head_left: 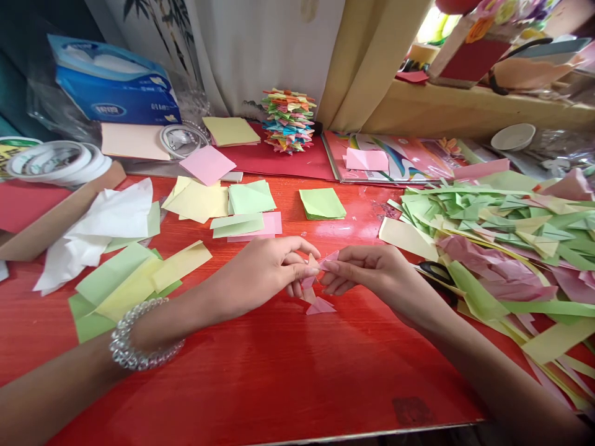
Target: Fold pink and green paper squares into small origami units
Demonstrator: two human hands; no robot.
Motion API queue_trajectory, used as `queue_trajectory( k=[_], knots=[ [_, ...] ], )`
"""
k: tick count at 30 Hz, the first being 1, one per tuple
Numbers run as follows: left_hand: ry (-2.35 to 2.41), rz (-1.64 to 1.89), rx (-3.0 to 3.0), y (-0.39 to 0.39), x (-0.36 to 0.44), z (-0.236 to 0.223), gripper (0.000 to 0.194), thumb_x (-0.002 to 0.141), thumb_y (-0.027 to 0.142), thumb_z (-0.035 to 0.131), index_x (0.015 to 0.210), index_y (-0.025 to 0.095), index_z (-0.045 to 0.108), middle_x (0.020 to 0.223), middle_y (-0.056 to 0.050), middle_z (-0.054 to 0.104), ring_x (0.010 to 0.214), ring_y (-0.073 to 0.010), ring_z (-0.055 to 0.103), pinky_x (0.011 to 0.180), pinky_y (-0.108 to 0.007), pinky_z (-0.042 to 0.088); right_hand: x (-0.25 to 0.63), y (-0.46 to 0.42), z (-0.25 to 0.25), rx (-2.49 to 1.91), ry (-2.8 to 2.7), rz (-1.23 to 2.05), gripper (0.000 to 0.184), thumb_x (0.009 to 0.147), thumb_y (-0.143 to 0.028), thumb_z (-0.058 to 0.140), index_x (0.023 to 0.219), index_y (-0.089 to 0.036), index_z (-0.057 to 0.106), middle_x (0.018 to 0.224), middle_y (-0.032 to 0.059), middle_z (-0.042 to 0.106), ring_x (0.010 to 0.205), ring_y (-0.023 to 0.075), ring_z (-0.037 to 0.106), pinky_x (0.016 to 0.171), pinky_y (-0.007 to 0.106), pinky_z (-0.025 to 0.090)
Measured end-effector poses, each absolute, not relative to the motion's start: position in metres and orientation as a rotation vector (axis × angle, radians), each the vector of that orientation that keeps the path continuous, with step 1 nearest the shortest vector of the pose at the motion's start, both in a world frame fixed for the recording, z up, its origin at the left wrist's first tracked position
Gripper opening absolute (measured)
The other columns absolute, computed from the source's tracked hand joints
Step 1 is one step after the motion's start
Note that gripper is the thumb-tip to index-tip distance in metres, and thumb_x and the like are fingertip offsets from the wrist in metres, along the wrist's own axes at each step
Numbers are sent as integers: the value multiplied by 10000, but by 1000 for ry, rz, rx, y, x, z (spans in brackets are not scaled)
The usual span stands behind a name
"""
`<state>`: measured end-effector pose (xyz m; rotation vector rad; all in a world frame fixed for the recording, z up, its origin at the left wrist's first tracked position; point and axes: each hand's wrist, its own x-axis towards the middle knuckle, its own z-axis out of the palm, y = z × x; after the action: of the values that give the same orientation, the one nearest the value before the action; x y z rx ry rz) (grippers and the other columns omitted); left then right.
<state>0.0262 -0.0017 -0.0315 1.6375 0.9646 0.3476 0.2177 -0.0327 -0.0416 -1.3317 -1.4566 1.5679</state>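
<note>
Over the middle of the red table (279, 371), my left hand (264, 269) and my right hand (367, 269) meet, both pinching a small folded pink paper piece (320, 263) between their fingertips. A second folded pink triangle (320, 306) lies on the table just below the hands. A beaded silver bracelet (139, 347) circles my left wrist. Black scissors (439, 275) lie partly under paper just right of my right hand.
Yellow, green and pink paper squares (232, 204) lie behind the hands, with a green stack (322, 203). A heap of paper offcuts (511, 248) fills the right side. Crumpled tissue (102, 229), tape rolls (56, 162), a tissue box (111, 87) and a colourful folded-paper ball (288, 121) sit behind.
</note>
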Motion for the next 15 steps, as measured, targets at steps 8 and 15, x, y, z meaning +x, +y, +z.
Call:
queue_trajectory(
  k=[8,15],
  knots=[
    [940,305,1688,-2,26,-32,177,860,306,490,901,174,601,693,8,664,655,-109,619,606,-196,470,214,-35,-44,-1305,-1456,1591,240,792,-368,605,755,-137,663,706,38,671,633,135,652,613,248,535],
    [1112,400,1678,16,15,-9,156,777,312,601,798,161,630,625,-3,654,512,-99,549,432,-190,377,221,-27,-43,-1342,-1554,1309,292,798,-395,591,975,-164,623,764,30,659,643,127,610,597,259,509]
  ],
)
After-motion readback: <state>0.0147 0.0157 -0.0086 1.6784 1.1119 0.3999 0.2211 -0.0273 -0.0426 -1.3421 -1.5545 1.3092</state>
